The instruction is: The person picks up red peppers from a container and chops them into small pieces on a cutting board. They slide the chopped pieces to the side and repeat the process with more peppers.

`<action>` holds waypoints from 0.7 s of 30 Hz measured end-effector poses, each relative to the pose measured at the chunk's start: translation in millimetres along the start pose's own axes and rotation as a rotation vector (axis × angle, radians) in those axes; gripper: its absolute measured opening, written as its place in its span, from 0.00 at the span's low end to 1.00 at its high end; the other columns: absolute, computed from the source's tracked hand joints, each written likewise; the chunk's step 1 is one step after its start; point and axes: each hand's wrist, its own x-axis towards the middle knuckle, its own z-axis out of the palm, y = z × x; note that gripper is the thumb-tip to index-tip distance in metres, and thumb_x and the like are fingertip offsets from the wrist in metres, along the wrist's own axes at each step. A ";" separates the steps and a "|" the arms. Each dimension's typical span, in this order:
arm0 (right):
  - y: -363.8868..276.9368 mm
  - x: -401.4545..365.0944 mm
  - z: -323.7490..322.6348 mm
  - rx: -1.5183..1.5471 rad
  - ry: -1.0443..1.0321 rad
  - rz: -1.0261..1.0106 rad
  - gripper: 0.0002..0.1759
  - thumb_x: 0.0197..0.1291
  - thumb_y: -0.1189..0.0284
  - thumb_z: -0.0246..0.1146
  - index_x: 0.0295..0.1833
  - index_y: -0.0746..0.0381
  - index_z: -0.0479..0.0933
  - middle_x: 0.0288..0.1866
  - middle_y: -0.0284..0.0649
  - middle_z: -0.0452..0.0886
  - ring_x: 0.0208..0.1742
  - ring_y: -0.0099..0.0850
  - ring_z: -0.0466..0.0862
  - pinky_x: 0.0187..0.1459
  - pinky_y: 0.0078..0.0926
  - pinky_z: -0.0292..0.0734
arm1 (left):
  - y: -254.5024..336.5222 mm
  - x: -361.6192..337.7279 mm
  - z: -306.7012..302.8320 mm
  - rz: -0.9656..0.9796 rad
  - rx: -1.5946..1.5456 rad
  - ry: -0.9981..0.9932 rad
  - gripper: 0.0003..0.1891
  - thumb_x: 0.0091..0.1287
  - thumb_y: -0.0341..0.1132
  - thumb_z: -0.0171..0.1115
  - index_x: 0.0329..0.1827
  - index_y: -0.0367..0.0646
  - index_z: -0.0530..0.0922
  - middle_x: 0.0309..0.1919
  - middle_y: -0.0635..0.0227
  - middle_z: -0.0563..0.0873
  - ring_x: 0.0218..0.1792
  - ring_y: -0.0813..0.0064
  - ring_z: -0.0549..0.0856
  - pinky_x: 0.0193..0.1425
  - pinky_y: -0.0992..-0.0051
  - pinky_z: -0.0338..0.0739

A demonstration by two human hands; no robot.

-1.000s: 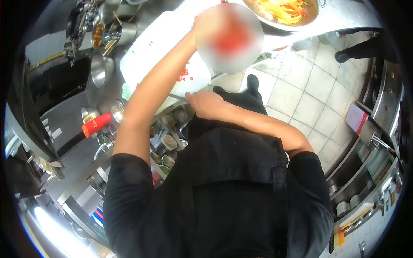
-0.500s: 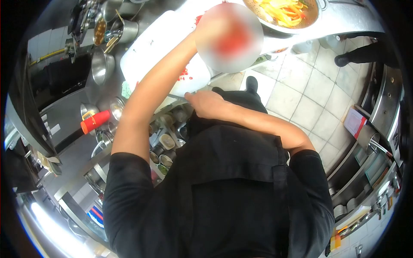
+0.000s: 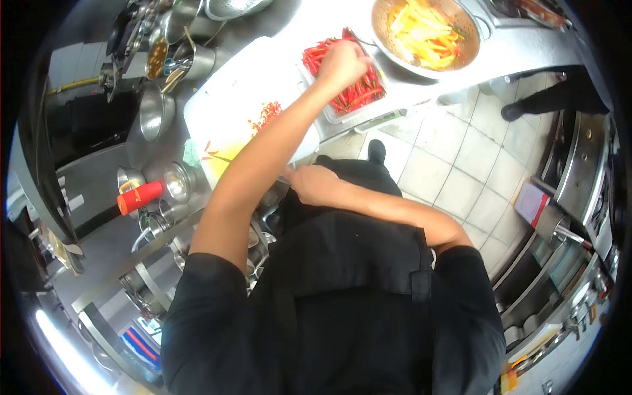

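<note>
My left hand [image 3: 343, 66] reaches over a clear tub of whole red chillies [image 3: 361, 93], its fingers curled down and closed among them. Under my left forearm, a white cutting board [image 3: 224, 92] carries a small heap of chopped red chilli [image 3: 265, 117]. A few red pieces lie nearer its left corner, beside a yellowish flat shape [image 3: 227, 150] partly covered by the forearm. My right hand [image 3: 317, 185] is closed in a fist at the board's near edge; what it grips is hidden.
A steel colander [image 3: 380, 29] of yellow and orange strips stands right of the tub. Steel bowls [image 3: 156, 108] and a red bottle [image 3: 140, 197] are at left. A person's dark-clad leg [image 3: 559, 95] is on the tiled floor at right.
The view has shifted, and my left forearm lies further right, uncovering more chopped chilli and the yellowish shape. The blur over the tub is gone. My right hand stays at the board's edge.
</note>
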 end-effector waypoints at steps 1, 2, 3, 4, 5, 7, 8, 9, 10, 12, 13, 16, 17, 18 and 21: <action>-0.3 0.8 -0.3 -0.020 -0.014 -0.010 0.20 0.49 0.79 0.57 0.51 0.67 0.69 0.33 0.55 0.80 0.37 0.52 0.82 0.37 0.47 0.76 | -0.9 4.6 4.7 -0.032 0.051 -0.039 0.13 0.53 0.40 0.68 0.28 0.37 0.84 0.26 0.51 0.84 0.30 0.58 0.85 0.40 0.65 0.78; 0.4 1.6 0.3 -0.025 -0.033 -0.007 0.20 0.49 0.79 0.57 0.52 0.66 0.69 0.33 0.55 0.80 0.37 0.52 0.82 0.37 0.47 0.77 | -3.8 9.5 7.6 -0.075 0.102 -0.072 0.15 0.52 0.42 0.69 0.27 0.35 0.84 0.26 0.51 0.84 0.30 0.57 0.85 0.39 0.65 0.78; 1.0 3.1 3.0 -0.028 -0.055 -0.004 0.21 0.49 0.79 0.56 0.53 0.66 0.69 0.33 0.55 0.80 0.37 0.51 0.82 0.37 0.47 0.77 | 3.5 8.1 1.6 -0.090 0.115 -0.062 0.16 0.51 0.43 0.69 0.26 0.35 0.83 0.25 0.51 0.84 0.30 0.57 0.86 0.39 0.64 0.78; 5.3 5.0 10.4 -0.038 -0.090 -0.014 0.21 0.49 0.79 0.56 0.53 0.66 0.69 0.33 0.55 0.80 0.37 0.51 0.82 0.37 0.47 0.77 | 11.9 5.4 -0.8 -0.112 0.122 -0.063 0.17 0.51 0.43 0.70 0.25 0.34 0.83 0.24 0.51 0.84 0.30 0.57 0.86 0.39 0.64 0.79; 12.5 8.9 21.6 -0.048 -0.054 -0.040 0.24 0.48 0.79 0.56 0.55 0.66 0.68 0.32 0.56 0.80 0.37 0.52 0.82 0.37 0.47 0.76 | 19.8 3.2 -4.4 -0.216 0.082 -0.095 0.18 0.50 0.43 0.70 0.24 0.33 0.82 0.23 0.51 0.84 0.30 0.58 0.86 0.38 0.63 0.79; 27.5 15.6 37.2 -0.110 -0.020 -0.114 0.23 0.59 0.77 0.52 0.62 0.67 0.63 0.41 0.53 0.80 0.40 0.41 0.83 0.39 0.40 0.77 | 24.7 -0.3 -2.8 -0.310 -0.026 -0.057 0.18 0.50 0.43 0.70 0.24 0.32 0.82 0.22 0.53 0.84 0.31 0.60 0.86 0.38 0.64 0.79; 29.3 19.1 40.8 -0.115 -0.028 -0.127 0.23 0.59 0.77 0.52 0.62 0.67 0.63 0.42 0.52 0.79 0.42 0.40 0.82 0.40 0.38 0.76 | 22.5 -2.0 -0.9 -0.344 -0.089 -0.023 0.18 0.50 0.43 0.71 0.24 0.31 0.82 0.22 0.53 0.84 0.31 0.61 0.86 0.37 0.64 0.79; 28.7 21.8 43.3 -0.107 -0.024 -0.138 0.23 0.60 0.77 0.53 0.61 0.67 0.63 0.44 0.51 0.78 0.44 0.39 0.81 0.42 0.37 0.75 | 20.5 -2.6 4.8 -0.452 -0.227 -0.038 0.17 0.48 0.40 0.71 0.24 0.31 0.82 0.21 0.54 0.84 0.29 0.63 0.86 0.36 0.66 0.79; 28.9 23.0 46.1 -0.097 -0.018 -0.149 0.22 0.60 0.77 0.53 0.61 0.67 0.63 0.46 0.51 0.77 0.45 0.37 0.79 0.43 0.35 0.75 | 17.1 -3.4 10.3 -0.555 -0.370 -0.056 0.15 0.47 0.38 0.71 0.24 0.32 0.82 0.20 0.56 0.84 0.28 0.66 0.86 0.35 0.67 0.79; 27.8 23.9 44.8 -0.024 0.031 -0.174 0.22 0.62 0.76 0.54 0.61 0.66 0.64 0.49 0.49 0.75 0.49 0.35 0.77 0.47 0.31 0.73 | 25.8 -10.0 3.4 -0.580 -0.575 -0.083 0.08 0.42 0.28 0.65 0.26 0.33 0.81 0.28 0.51 0.85 0.35 0.61 0.87 0.37 0.67 0.79; 24.6 23.2 45.8 0.068 0.072 -0.203 0.21 0.62 0.76 0.54 0.61 0.66 0.64 0.51 0.48 0.74 0.51 0.34 0.76 0.48 0.29 0.72 | 26.3 -9.2 7.8 -0.567 -0.573 -0.043 0.09 0.42 0.29 0.65 0.26 0.32 0.80 0.27 0.51 0.85 0.35 0.60 0.87 0.37 0.66 0.79; 13.6 21.3 49.7 0.399 0.171 -0.282 0.20 0.64 0.76 0.55 0.61 0.66 0.65 0.57 0.46 0.71 0.56 0.30 0.73 0.53 0.23 0.69 | 1.5 -16.1 -10.5 -0.197 -0.366 0.244 0.11 0.44 0.37 0.64 0.18 0.35 0.81 0.16 0.56 0.81 0.23 0.66 0.84 0.29 0.66 0.77; 10.1 28.0 38.1 0.136 0.051 -0.212 0.17 0.63 0.75 0.55 0.56 0.69 0.66 0.48 0.54 0.75 0.49 0.42 0.77 0.46 0.34 0.72 | -16.4 -30.0 -46.1 -0.234 -0.398 0.228 0.12 0.44 0.38 0.64 0.18 0.35 0.81 0.15 0.57 0.81 0.21 0.67 0.83 0.28 0.67 0.77; 7.6 34.0 24.3 -0.136 -0.047 -0.140 0.15 0.62 0.75 0.54 0.51 0.72 0.68 0.39 0.62 0.79 0.42 0.53 0.80 0.40 0.46 0.74 | -34.2 -45.3 -80.3 -0.254 -0.438 0.201 0.12 0.43 0.39 0.64 0.17 0.36 0.81 0.15 0.58 0.81 0.19 0.68 0.82 0.26 0.67 0.76; -9.2 39.2 18.4 -0.053 0.062 -0.062 0.12 0.54 0.77 0.59 0.42 0.72 0.68 0.26 0.65 0.75 0.36 0.62 0.76 0.38 0.53 0.69 | -191.8 -85.4 -150.0 -0.085 0.045 0.226 0.10 0.50 0.38 0.60 0.27 0.40 0.82 0.20 0.59 0.82 0.22 0.66 0.81 0.29 0.67 0.76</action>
